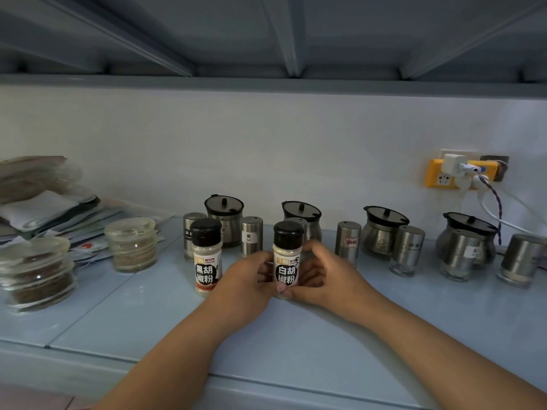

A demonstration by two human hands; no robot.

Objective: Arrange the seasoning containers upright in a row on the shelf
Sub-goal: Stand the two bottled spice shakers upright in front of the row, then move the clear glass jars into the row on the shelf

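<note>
A white pepper bottle (286, 255) with a black cap stands upright on the pale blue shelf (148, 315), held from both sides by my left hand (245, 282) and my right hand (322, 273). To its left a black pepper bottle (207, 255) of the same shape stands upright and free. Behind them several steel shakers, such as one labelled salt (251, 235) and one with a red label (348, 241), stand along the wall with steel seasoning pots (225, 217) topped by black lids.
Two glass jars (133, 244) (35, 270) of brown spice sit at the left, in front of a pile of packets (47, 199). A yellow power socket (444, 174) with plugs and cables hangs on the wall at the right. An upper shelf spans overhead.
</note>
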